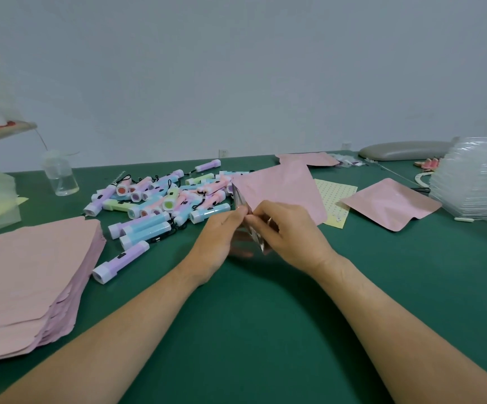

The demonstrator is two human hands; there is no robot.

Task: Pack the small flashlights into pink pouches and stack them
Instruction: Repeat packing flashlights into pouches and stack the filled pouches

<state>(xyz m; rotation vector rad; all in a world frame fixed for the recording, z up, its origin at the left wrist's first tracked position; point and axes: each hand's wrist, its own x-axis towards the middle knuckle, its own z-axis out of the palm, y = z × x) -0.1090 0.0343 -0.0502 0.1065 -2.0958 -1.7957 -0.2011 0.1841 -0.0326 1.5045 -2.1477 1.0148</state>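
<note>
Green table (251, 339), grey wall (236, 68); left hand (219, 237), right hand (291, 231), each grip on pink pouch (283, 188).

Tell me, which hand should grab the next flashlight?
Probably the left hand: it is next to the flashlight pile, while the right hand sits farther away. Both now pinch the pink pouch at its mouth.

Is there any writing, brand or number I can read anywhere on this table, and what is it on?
None can be read.
The lifted pink pouch and the pouch stack are plain.
The yellow sheet carries only rows of dots.
Dark marks on the flashlights are too small to read.
</note>
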